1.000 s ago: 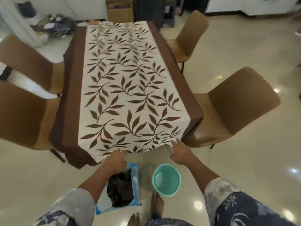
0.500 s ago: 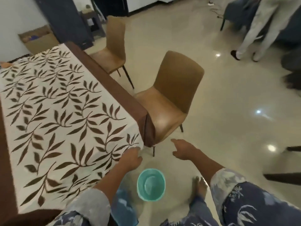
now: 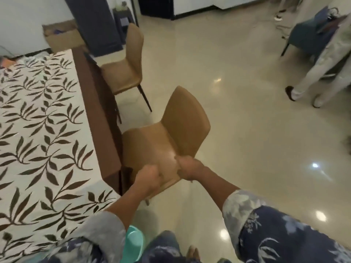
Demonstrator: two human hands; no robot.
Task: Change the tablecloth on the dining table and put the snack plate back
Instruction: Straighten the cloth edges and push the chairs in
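- The leaf-print tablecloth point(image 3: 43, 141) lies flat over the table, with a brown band point(image 3: 98, 118) running along its right side. As far as this view shows, the cloth change looks done.
- The snack plate is not in view. A blurred orange shape sits at the table's far left edge, but it cannot be identified. Putting the plate back therefore appears to be still to do.
- The left hand point(image 3: 148, 176) is curled tight over the near edge of the chair point(image 3: 167, 141) seat.
- The right hand point(image 3: 190, 170) grips the same seat edge just beside it, nearer the backrest. Neither hand touches the cloth.
- That chair stands angled at the table's near right corner, so the step in hand is probably setting it straight or moving it aside.
- A second chair point(image 3: 125, 69) stands farther along the same side.
- A teal basin point(image 3: 135, 242) sits on the floor by the person's feet.
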